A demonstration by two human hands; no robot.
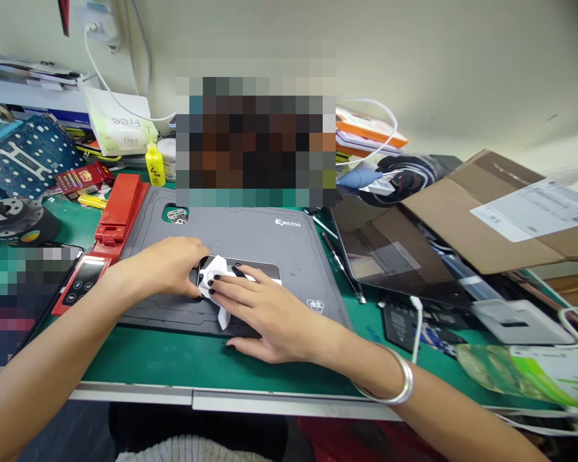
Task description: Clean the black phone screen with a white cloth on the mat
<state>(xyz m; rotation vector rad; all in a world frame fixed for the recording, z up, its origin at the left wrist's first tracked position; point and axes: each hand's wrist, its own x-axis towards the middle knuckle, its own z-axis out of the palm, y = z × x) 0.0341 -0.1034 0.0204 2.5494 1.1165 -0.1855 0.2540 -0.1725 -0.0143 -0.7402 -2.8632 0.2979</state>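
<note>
A phone [270,271] lies flat on a grey work mat [274,244], its surface dark and mostly covered by my hands and a tissue. At the phone's left end, my left hand [176,266] has its thumb and fingers curled around the edge. My right hand [274,317] presses a crumpled white tissue [224,317] against the phone's surface with its fingertips, thumb held apart toward the table edge. How much of the tissue is under the fingers is hidden.
Left of the mat stands a red device with buttons [84,279], with a yellow bottle [155,165] behind. On the right are a screwdriver [340,260], a large dark glossy panel [390,250], a cardboard box [443,205] and cables. A blurred patch covers the back middle.
</note>
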